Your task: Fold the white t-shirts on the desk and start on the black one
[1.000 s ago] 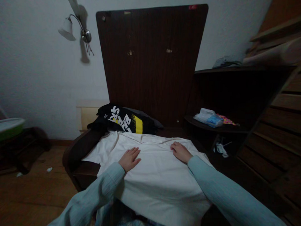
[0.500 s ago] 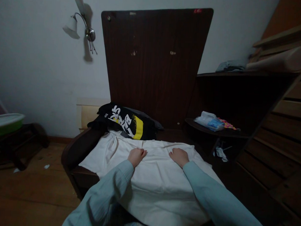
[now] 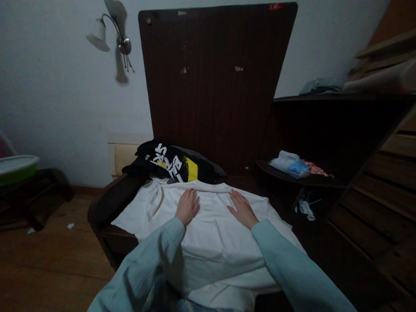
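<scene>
**Dim room, white garment spread over a dark wooden table**

Pretty gloomy lighting, so details are limited. A white wall is seen at the back, with a tall dark wood board leaned upright against it and a wall lamp mounted up to its left.

Most of the low dark table is covered by the white garment. It's plain, off-white and clearly creased, with soft folds bunched along the far edge and around the hands. One part is fanned out toward the table's left edge, and the near hem is draped over the front edge, close to the person.

Both hands are laid palm-down on the cloth near its far edge, a little apart. The left hand is kept flat with fingers together, nothing gripped. The right hand is also flat, fingers stretched out, nothing held. Pale blue sleeves are worn on both arms.

Just behind the white cloth, a black garment with white lettering and a yellow patch is piled up. Off to the right, some plastic packets are left on a dark shelf.
</scene>
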Demonstrator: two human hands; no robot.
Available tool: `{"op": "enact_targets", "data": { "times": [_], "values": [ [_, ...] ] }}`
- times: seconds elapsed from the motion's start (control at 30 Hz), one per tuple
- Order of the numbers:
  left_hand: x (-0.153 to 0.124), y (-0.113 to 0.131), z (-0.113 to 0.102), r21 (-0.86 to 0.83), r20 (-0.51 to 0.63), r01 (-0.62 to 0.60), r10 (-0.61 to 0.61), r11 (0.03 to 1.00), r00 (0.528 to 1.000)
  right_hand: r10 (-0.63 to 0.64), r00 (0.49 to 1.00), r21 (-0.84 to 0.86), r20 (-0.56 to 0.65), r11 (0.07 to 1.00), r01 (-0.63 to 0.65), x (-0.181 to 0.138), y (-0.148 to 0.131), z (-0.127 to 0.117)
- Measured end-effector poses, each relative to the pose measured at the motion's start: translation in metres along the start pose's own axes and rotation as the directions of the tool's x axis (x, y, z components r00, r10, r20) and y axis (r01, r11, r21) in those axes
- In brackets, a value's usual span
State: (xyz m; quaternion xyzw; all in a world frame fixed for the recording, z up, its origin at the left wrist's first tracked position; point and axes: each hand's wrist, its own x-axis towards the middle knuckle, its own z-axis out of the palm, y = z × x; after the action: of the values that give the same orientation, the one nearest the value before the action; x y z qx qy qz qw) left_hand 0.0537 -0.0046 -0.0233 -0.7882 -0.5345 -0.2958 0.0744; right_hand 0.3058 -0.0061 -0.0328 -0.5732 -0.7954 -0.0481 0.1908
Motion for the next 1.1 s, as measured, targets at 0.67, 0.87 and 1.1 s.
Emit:
{"op": "enact_targets", "data": {
  "times": [0.67, 0.87, 1.1],
  "values": [
    [0.016, 0.005, 0.013, 0.026, 0.371, -0.096, 0.079, 0.995, 0.925, 0.328, 0.893, -0.179, 0.310, 0.942, -0.284, 0.028, -0.019, -0.015],
    [0.020, 0.028, 0.014, 0.102, 0.246, 0.080, -0.103, 0.992, 0.964, 0.388, 0.920, -0.184, 0.056, 0.909, -0.373, 0.031, -0.039, 0.006],
    [0.012, 0.031, 0.015, 0.037, 0.217, 0.000, -0.008, 0.999, 0.976, 0.375, 0.919, -0.223, 0.122, 0.913, -0.343, 0.018, -0.011, -0.002]
  ]
}}
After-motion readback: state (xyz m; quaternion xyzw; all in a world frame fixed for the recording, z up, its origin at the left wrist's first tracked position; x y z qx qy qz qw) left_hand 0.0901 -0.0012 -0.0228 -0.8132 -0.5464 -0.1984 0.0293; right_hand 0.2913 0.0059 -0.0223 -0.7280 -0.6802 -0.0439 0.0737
